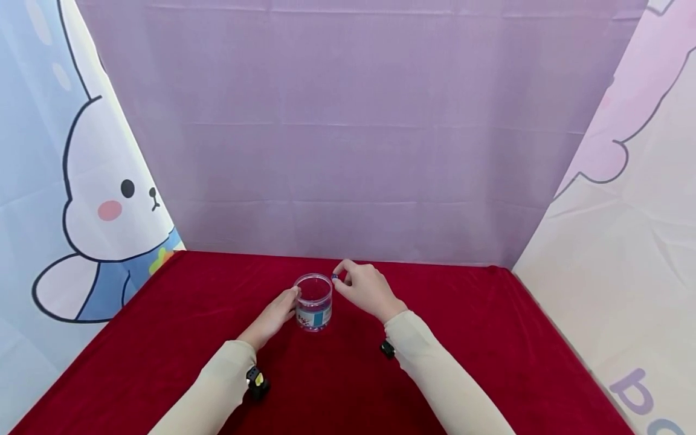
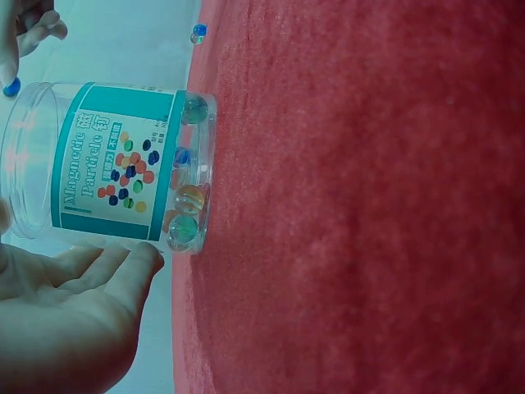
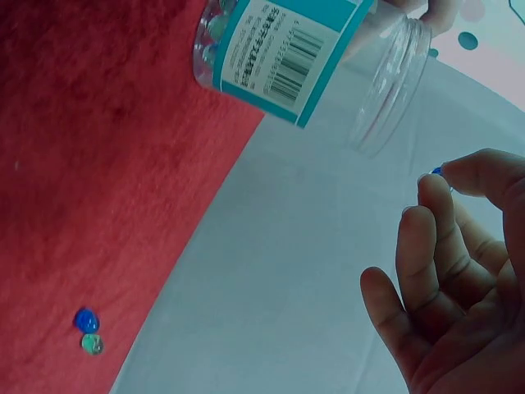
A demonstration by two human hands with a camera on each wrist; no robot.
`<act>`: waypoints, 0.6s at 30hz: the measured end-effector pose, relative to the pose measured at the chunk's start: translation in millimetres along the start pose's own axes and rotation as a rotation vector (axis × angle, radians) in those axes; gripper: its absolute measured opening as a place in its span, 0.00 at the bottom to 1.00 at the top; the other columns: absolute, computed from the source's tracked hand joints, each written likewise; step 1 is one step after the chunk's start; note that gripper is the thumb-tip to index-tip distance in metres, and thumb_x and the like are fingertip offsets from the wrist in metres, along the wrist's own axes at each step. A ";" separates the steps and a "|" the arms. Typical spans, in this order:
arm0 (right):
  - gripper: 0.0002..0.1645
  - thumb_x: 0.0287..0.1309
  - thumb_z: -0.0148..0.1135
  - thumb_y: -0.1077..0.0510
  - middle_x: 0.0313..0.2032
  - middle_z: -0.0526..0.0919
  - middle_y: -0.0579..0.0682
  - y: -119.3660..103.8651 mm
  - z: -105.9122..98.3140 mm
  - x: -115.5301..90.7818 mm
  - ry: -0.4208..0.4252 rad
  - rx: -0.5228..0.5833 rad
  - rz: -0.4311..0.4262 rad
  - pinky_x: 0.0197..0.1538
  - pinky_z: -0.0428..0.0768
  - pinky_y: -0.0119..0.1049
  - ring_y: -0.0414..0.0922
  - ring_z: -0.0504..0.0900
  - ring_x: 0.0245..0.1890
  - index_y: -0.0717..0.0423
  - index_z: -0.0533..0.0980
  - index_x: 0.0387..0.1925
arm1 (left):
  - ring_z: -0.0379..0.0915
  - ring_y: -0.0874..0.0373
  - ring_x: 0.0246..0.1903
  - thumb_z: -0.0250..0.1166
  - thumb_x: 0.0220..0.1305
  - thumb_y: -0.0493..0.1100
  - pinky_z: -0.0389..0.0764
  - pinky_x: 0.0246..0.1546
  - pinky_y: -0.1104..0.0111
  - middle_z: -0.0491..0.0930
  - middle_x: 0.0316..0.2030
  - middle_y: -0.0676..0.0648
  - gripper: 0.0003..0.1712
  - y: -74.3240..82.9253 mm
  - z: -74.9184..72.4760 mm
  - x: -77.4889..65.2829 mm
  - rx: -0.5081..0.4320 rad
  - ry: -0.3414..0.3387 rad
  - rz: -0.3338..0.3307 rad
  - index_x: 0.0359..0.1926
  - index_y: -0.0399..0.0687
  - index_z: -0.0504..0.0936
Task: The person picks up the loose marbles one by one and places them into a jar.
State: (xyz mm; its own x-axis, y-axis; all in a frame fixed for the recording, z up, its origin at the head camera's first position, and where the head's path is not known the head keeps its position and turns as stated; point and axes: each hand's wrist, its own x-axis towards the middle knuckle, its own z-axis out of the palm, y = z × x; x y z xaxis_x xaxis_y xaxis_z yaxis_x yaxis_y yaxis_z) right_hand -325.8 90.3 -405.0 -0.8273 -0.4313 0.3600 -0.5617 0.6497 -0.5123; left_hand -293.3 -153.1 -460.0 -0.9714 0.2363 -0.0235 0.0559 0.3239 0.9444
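A clear plastic jar with a teal label stands upright and lidless on the red cloth. Several glass marbles lie at its bottom. My left hand grips the jar from the left, thumb up by the rim and fingers along the wall in the left wrist view. To the right of the jar mouth, at about rim height, my right hand pinches a blue marble between thumb and index finger. Its other fingers are loosely bent.
On the cloth right of the jar lie a blue marble and a green marble, side by side. The red cloth covers the table. A purple curtain hangs behind it, with printed sheets on both sides.
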 end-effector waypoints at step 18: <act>0.14 0.65 0.66 0.50 0.19 0.77 0.40 -7.3 19.3 6.3 -0.047 0.061 0.022 0.22 0.77 0.31 0.40 0.73 0.15 0.49 0.80 0.50 | 0.46 0.34 0.73 0.35 0.82 0.59 0.53 0.71 0.45 0.48 0.75 0.29 0.40 4.0 -0.1 -0.8 0.013 -0.014 0.004 0.76 0.29 0.47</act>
State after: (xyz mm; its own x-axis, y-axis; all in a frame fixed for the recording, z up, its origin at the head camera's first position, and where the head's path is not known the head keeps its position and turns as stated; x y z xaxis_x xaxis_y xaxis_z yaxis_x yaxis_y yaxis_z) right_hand -327.1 70.7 -414.0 -0.8380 -0.4475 0.3122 -0.5423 0.6203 -0.5666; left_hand -292.4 -152.0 -456.3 -0.9679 0.2501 -0.0247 0.0625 0.3348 0.9402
